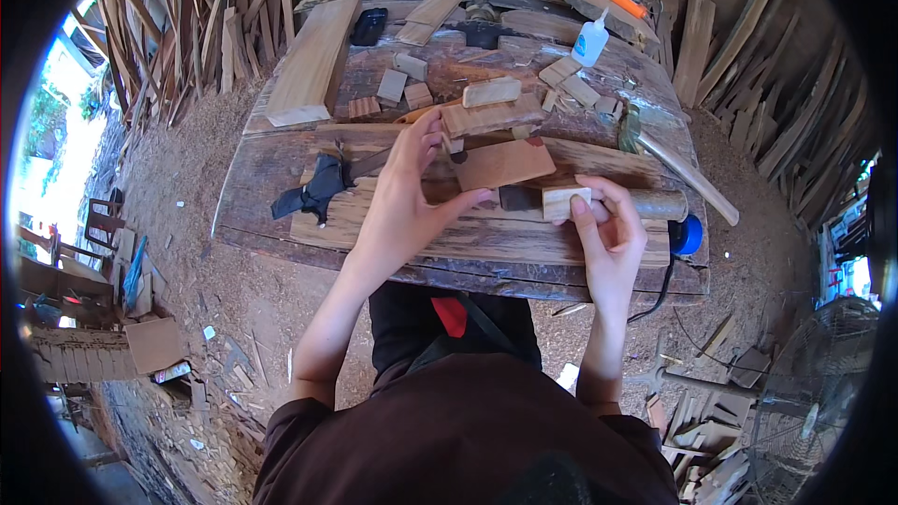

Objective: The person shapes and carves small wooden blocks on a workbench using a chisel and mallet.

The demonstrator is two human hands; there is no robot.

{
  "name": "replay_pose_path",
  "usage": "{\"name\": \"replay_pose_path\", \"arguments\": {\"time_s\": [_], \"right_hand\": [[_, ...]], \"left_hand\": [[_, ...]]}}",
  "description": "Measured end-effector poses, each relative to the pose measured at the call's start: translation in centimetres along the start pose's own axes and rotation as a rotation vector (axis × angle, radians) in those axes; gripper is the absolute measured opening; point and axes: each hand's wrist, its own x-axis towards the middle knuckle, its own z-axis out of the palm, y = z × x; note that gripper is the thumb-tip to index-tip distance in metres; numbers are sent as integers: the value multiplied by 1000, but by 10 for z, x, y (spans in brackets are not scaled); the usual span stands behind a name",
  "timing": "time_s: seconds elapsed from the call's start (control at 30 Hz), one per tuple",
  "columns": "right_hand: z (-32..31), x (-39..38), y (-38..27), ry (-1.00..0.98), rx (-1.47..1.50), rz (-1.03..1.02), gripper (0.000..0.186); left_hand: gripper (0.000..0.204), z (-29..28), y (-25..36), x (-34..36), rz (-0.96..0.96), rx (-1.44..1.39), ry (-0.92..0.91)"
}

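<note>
Left hand (408, 191): near the centre of the frame, thumb and fingers set wide apart, thumb tip at the lower edge of a brown board (505, 165), fingers by the left end of a wooden piece (491, 116); whether it grips cannot be told.
Right hand (613, 229): right of centre, thumb and fingertips pinching a small pale block (557, 206).
Brown board: mid-frame, just below the wooden piece.
Glue bottle (589, 45): upper right, on the workbench (267, 164).
</note>
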Motion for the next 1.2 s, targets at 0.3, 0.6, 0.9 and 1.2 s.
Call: {"name": "replay_pose_path", "arguments": {"time_s": [0.3,0.6,0.9,1.2], "right_hand": [[4,-20,-4,-69,-98,-169,28],[11,-25,-5,-217,-511,-338,33],[51,-33,-7,-44,-582,-217,32],[46,-29,-7,-92,-545,-214,34]], "left_hand": [[94,-12,13,-62,-26,39,275],[102,-6,7,-74,-61,179,256],[100,-12,4,-78,-49,98,322],[107,-33,8,-103,-189,29,523]]}}
